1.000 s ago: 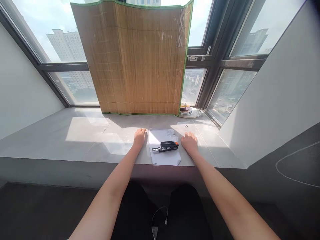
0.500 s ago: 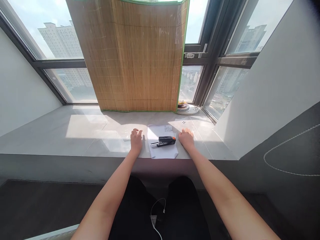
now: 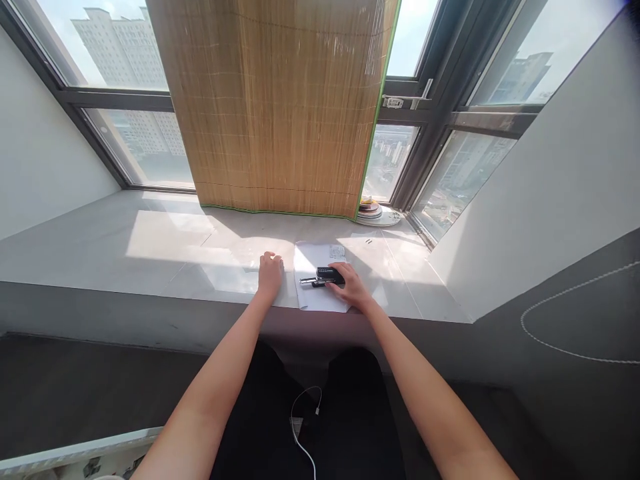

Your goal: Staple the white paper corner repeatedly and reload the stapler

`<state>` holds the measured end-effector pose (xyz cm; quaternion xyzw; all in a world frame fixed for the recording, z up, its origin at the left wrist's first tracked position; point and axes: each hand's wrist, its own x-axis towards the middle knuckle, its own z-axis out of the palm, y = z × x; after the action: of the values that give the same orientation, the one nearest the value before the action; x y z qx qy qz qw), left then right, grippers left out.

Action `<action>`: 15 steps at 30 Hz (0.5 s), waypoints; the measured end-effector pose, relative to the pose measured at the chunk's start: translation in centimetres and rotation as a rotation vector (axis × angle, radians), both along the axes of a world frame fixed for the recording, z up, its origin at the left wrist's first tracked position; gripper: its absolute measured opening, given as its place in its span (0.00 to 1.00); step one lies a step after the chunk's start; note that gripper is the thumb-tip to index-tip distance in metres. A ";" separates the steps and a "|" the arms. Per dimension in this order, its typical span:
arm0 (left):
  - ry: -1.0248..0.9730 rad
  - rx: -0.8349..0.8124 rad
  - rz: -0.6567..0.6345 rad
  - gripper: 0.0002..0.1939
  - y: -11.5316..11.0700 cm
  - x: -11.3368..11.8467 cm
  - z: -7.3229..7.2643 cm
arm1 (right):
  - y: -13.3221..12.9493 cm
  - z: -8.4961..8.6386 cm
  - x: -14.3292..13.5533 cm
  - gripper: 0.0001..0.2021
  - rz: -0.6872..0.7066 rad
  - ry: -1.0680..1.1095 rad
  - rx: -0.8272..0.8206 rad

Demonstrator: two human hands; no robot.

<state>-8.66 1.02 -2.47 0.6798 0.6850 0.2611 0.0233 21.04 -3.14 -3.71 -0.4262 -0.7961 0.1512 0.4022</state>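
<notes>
A black stapler (image 3: 327, 274) lies on a stack of white paper sheets (image 3: 320, 301), its metal end pointing left. My right hand (image 3: 351, 285) grips the stapler's right end, thumb on the near side and fingers over the far side; the orange part is hidden beneath the hand. The stapler still appears to rest on the paper. Left of the sheets, my left hand (image 3: 271, 277) rests on the pale sill with loosely bent fingers and nothing in it. A small printed block shows near the sheets' top right corner.
The tiled windowsill (image 3: 165, 257) ends at a front edge near my wrists. A bamboo blind (image 3: 285, 120) hangs behind it. Stacked plates or discs (image 3: 375, 213) stand by the window corner. Two tiny dark pieces (image 3: 369, 241) lie at right. A white cable (image 3: 300, 443) crosses my lap.
My right hand has moved left from the bare sill onto the stapler and closed around its right end. The left hand stays beside the paper. The view has shifted slightly.
</notes>
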 end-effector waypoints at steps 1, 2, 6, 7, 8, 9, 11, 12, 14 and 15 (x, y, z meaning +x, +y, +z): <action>-0.008 0.000 0.005 0.15 0.0 0.0 0.1 | 0.1 -0.1 -0.1 0.19 -0.006 -0.045 0.022; -0.021 0.006 0.007 0.15 -0.1 0.0 0.3 | 0.2 -0.3 -0.1 0.19 -0.017 -0.081 0.038; -0.191 0.086 -0.019 0.16 -0.6 -0.1 1.0 | 0.0 -0.5 -0.2 0.17 -0.039 -0.174 0.083; -0.279 0.092 -0.049 0.17 -1.0 -0.1 1.2 | -0.1 -0.6 -0.2 0.17 -0.031 -0.189 0.093; -0.391 0.091 -0.087 0.17 -1.5 0.0 1.3 | -0.2 -0.6 -0.2 0.16 -0.023 -0.199 0.103; -0.527 0.085 -0.122 0.16 -2.1 0.1 1.4 | -0.3 -0.6 -0.3 0.16 -0.016 -0.207 0.112; -0.838 0.066 -0.164 0.17 -3.5 0.7 1.5 | -0.4 -0.6 -0.3 0.15 -0.012 -0.214 0.125; -0.988 0.047 -0.166 0.19 -4.2 1.1 1.5 | -0.4 -0.6 -0.3 0.16 -0.012 -0.215 0.127; -1.211 -0.027 -0.162 0.19 -5.4 1.9 1.6 | -0.4 -0.6 -0.2 0.16 -0.007 -0.213 0.125; -1.266 -0.077 -0.172 0.18 -5.8 2.3 1.7 | -0.3 -0.7 -0.2 0.16 -0.001 -0.208 0.120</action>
<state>-6.33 -4.74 -0.73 0.4452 0.4905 0.5844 0.4687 20.86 -3.46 -4.37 -0.4150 -0.8409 0.0583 0.3423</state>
